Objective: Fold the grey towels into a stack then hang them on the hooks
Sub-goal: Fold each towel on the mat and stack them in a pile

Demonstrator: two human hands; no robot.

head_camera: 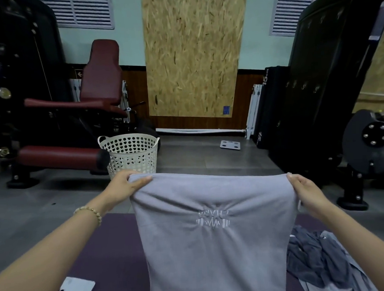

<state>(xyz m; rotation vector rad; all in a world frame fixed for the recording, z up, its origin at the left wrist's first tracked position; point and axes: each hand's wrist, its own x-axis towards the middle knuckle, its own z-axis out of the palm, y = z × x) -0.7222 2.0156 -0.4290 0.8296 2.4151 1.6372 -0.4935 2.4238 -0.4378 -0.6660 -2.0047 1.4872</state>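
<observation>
Light grey terry towel [214, 244]: you are holding it up in the air by its top edge, spread flat and hanging above the dark purple floor mat [107, 250]. Your left hand [124, 184] pinches the top left corner, thumb in front and fingers curled behind. Your right hand [304, 190] grips the top right corner in the same way, and a pale bead bracelet [92, 211] sits on your left wrist.

White stitching at the middle of the towel shows a barbell with a pulse line. The letters above it are puckered, and I cannot read them.

A crumpled pile of darker grey towels [314, 256] lies at the mat's right edge, near its near corner. A white phone-like slab [76, 288] rests by the near left edge (it has a small dark dot at one corner).

Beyond the mat's far edge a cream plastic basket with heart-shaped holes [131, 153] stands on the grey floor, beside a maroon padded gym machine [99, 83]. The row of small metal hooks [303, 87] is on the black panel at the right. A black upright pad [266, 101] next to it reads "15cm", and a flat white scale [230, 145] lies on the floor before a chipboard sheet [193, 56].
</observation>
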